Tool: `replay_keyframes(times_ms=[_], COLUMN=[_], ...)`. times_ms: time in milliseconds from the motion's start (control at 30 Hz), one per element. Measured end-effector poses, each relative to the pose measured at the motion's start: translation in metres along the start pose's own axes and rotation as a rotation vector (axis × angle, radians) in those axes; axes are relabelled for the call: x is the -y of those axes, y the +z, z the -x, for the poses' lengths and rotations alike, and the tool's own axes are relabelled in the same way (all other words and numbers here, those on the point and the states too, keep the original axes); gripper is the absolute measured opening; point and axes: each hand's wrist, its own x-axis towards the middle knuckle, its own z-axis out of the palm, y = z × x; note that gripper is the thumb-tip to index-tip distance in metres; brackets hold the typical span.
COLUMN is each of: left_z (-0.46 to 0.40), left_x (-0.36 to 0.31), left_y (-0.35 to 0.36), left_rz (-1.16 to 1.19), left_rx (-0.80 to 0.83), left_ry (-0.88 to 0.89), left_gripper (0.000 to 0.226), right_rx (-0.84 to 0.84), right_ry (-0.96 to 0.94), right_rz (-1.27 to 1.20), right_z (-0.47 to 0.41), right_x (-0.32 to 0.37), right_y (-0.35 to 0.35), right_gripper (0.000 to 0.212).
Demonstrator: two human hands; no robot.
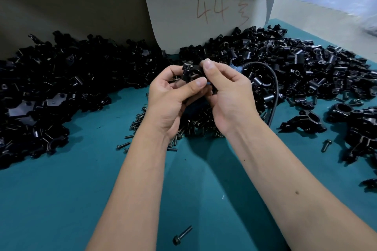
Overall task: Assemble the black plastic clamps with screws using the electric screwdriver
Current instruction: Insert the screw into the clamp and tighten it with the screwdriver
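Note:
My left hand (169,98) and my right hand (228,96) meet above the middle of the teal table (81,199). Together they hold one black plastic clamp (191,73), with a screw head showing at its top left. My left thumb presses its front and my right thumb and fingers pinch its top right. Below my hands lies a heap of dark screws (191,126). A black cable (273,91) curves down just right of my right hand. The electric screwdriver's body is mostly hidden behind my hands.
Big piles of black clamp parts lie at the left (51,87) and back right (295,67). Assembled clamps (304,120) sit at the right edge. A single screw (182,235) lies near the front. A cardboard sheet marked 44 (206,10) stands behind.

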Motion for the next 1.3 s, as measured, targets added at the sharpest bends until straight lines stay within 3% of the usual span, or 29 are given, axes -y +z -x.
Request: replay_keyframes(times_ms=[100,300,467,633,767,1000,1133,1300], left_z=[0.001,0.0,0.0,-0.003,-0.005,-0.008,-0.007,-0.007], left_x=[0.0,-0.002,-0.002,-0.001,0.002,0.0,0.002,0.003], left_y=[0.0,-0.005,-0.009,-0.013,-0.018,-0.026,-0.022,-0.023], left_rz=[-0.006,0.022,-0.042,-0.112,-0.3,-0.525,-0.562,-0.614], left_rx=[0.007,-0.018,0.002,-0.034,-0.017,-0.025,-0.027,-0.024], left_ry=[0.0,0.017,0.002,0.011,0.065,0.135,0.138,0.137], left_gripper=[0.029,0.034,0.034,0.034,0.033,0.034,0.032,0.032], right_rx=[-0.051,0.082,-0.06,-0.04,0.053,0.073,0.052,0.143], right_ry=[-0.002,-0.029,-0.036,-0.185,-0.394,-0.423,-0.493,-0.608], right_rz=[-0.007,0.021,0.062,0.253,0.611,0.722,0.821,1.053], right_z=[-0.001,-0.001,-0.001,-0.005,-0.009,-0.008,-0.006,-0.009], right_x=[-0.004,-0.006,-0.008,-0.007,-0.006,-0.005,-0.007,0.0], right_y=[0.003,-0.002,0.001,-0.005,-0.011,-0.014,-0.01,-0.016], right_gripper=[0.012,0.014,0.01,0.01,0.013,0.004,0.012,0.019])
